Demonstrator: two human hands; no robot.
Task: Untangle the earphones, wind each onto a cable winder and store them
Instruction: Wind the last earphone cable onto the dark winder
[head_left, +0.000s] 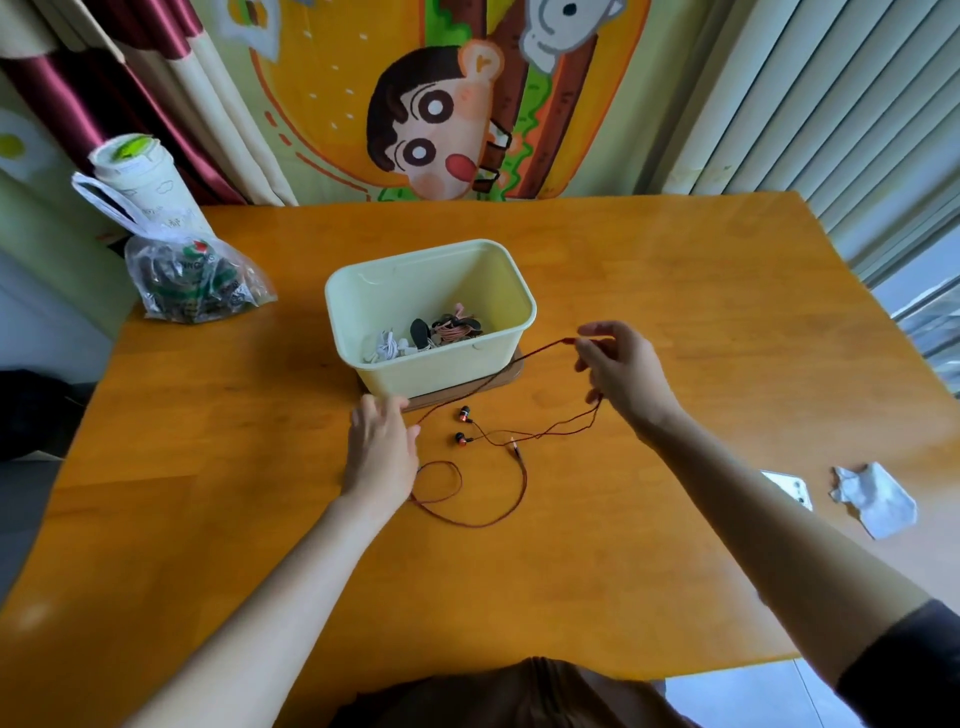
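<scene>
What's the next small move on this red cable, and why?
Probably slide the left hand along the cable to draw out the loop: the right hand holds one stretch lifted, while that loop lies on the table by the left hand.

**One head-worn wide-angle view, tilted forward and down over the desk**

The camera sits above the near edge of the desk (675, 270), over the person's lap. Both forearms enter from the bottom corners and reach away to the left hand (382, 452) and right hand (618, 374) around mid-frame. It looks along the desktop toward the far edge, facing the cartoon curtain (431, 104), with the window blinds (805, 104) at upper right. The pale box (431, 369) and the red earphones (460, 439) lie near the centre, close enough to make out the single earbuds. The whole desktop fits in, and the lens bows its edges outward.
</scene>
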